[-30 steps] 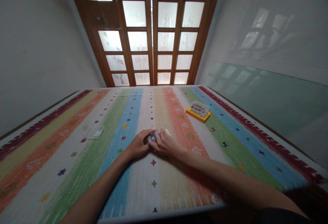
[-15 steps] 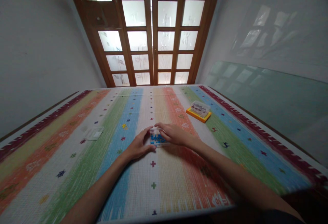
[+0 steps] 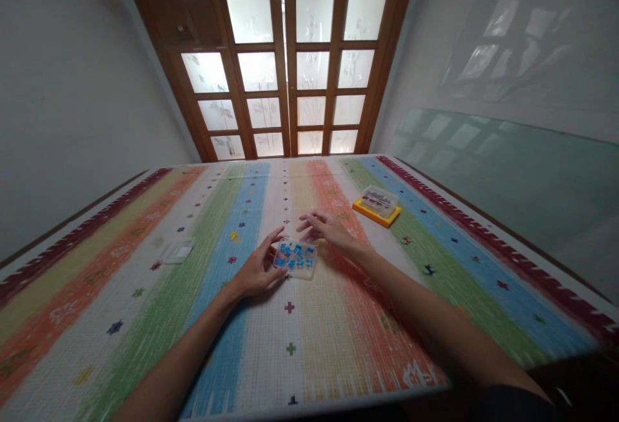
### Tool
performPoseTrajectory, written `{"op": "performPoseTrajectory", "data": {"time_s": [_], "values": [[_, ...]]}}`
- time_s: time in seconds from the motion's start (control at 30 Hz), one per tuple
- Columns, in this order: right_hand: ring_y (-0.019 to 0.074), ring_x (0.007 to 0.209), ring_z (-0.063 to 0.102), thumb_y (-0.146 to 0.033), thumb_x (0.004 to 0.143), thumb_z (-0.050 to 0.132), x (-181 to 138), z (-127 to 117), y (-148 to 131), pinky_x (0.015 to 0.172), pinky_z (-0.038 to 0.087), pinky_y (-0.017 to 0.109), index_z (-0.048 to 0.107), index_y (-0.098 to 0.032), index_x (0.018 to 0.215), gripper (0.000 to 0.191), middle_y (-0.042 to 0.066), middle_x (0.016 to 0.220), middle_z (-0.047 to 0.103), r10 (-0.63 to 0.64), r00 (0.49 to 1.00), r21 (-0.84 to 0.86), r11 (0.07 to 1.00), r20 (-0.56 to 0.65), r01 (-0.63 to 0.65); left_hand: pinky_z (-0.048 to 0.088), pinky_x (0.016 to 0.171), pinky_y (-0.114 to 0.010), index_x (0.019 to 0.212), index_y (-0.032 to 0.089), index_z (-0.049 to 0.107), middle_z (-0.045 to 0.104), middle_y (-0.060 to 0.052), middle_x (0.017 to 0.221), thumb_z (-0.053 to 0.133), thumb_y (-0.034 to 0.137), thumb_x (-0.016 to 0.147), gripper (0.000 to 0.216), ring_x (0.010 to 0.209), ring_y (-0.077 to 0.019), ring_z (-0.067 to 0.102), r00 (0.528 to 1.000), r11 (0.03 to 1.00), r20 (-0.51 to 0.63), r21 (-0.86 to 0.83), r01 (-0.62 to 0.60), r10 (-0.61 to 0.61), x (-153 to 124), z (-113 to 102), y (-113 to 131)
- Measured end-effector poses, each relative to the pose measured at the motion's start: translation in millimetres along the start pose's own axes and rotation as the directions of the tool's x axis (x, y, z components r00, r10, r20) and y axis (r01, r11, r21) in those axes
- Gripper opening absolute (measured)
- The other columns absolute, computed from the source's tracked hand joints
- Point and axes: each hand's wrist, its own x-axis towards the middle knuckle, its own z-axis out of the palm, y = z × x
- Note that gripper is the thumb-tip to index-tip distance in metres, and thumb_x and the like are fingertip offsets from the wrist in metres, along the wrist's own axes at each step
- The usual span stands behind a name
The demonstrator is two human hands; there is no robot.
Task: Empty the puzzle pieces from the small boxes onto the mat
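Head view shows the left hand [image 3: 256, 270] grasping a clear rectangular plastic box [image 3: 304, 273] of small blue pieces [image 3: 296, 251], the right hand [image 3: 329, 229], fingers loosely spread, near its far edge.

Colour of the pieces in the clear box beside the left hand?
Blue pieces; best seen in the head view.

A: Which inscriptions are legible in this scene?

B: None. The striped cloth [image 3: 329, 332] carries cross motifs [image 3: 289, 307], an ornament rather than lettering.

A: And the clear case [image 3: 380, 201] at far right?

B: Its dark marks [image 3: 377, 205] are too small to read, as are the blue shapes [image 3: 297, 252] in the clear box [image 3: 304, 275].
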Motion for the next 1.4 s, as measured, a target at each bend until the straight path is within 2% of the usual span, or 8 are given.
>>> {"op": "performPoseTrajectory", "data": {"time_s": [0.27,0.43,0.6,0.77,0.93,1.13,1.4], "values": [[0.0148,0.069,0.071,-0.035,0.102,0.056,-8,9,-7,0.067,0.057,0.028,0.063,-0.018,0.096,0.019,0.009,0.094,0.076,0.076,0.996,0.081,0.994,-0.054,-0.071,0.054,0.088,-0.040,0.160,0.030,0.032,0.061,-0.009,0.123,0.070,0.026,0.083,0.086,0.087,-0.0169,0.058,0.993,0.976,-0.033,0.194,-0.102,0.111,0,-8,13],[0.0150,0.067,0.070,-0.039,0.104,0.053,-7,11,-8,0.064,0.055,0.027,0.062,-0.018,0.095,0.024,0.009,0.088,0.075,0.137,0.989,0.091,0.987,-0.059,-0.131,0.053,0.089,-0.038,0.159,0.030,0.036,0.058,-0.009,0.125,0.064,0.020,0.085,0.080,0.086,-0.0162,0.057,0.976,0.945,-0.026,0.256,-0.204,0.218,1,-11,15],[0.0168,0.072,0.071,-0.050,0.101,0.056,-8,11,-4,0.072,0.058,0.032,0.063,-0.018,0.097,0.032,0.009,0.089,0.075,0.090,0.996,0.051,0.995,0.000,-0.090,0.052,0.090,-0.038,0.158,0.028,0.036,0.057,-0.008,0.119,0.060,0.017,0.085,0.078,0.086,-0.0168,0.057,0.963,0.907,-0.015,0.341,-0.248,0.269,-1,-11,19],[0.0154,0.075,0.070,-0.049,0.099,0.060,-18,2,5,0.072,0.059,0.030,0.059,-0.019,0.096,0.030,0.009,0.097,0.071,0.076,0.997,0.004,0.997,0.000,-0.076,0.051,0.093,-0.041,0.161,0.026,0.029,0.057,-0.009,0.122,0.056,0.016,0.086,0.080,0.089,-0.0175,0.057,0.963,0.872,-0.014,0.427,-0.238,0.270,-3,-12,21],[0.0158,0.078,0.069,-0.046,0.098,0.060,-33,-10,26,0.073,0.058,0.031,0.057,-0.022,0.106,0.026,0.008,0.102,0.068,0.063,0.998,-0.012,0.998,0.003,-0.063,0.052,0.093,-0.044,0.161,0.027,0.028,0.055,-0.010,0.127,0.055,0.019,0.086,0.080,0.087,-0.0183,0.057,0.968,0.844,-0.067,0.506,-0.177,0.243,-3,-22,20],[0.0177,0.084,0.068,-0.047,0.097,0.057,-41,-14,39,0.083,0.055,0.034,0.060,-0.021,0.092,0.027,0.006,0.091,0.068,0.005,0.999,-0.100,0.995,0.033,-0.001,0.054,0.086,-0.041,0.159,0.027,0.032,0.056,-0.009,0.125,0.055,0.018,0.083,0.080,0.081,-0.0174,0.054,0.962,0.815,-0.186,0.577,-0.058,0.200,-3,-38,22],[0.0187,0.083,0.063,-0.036,0.093,0.057,-45,-13,31,0.081,0.050,0.033,0.065,-0.020,0.087,0.019,0.005,0.086,0.068,-0.044,0.997,-0.309,0.949,0.062,0.061,0.055,0.084,-0.038,0.157,0.022,0.035,0.056,-0.011,0.127,0.056,0.021,0.083,0.076,0.080,-0.0170,0.054,0.970,0.757,-0.138,0.651,-0.062,0.199,-5,-47,25]]}}
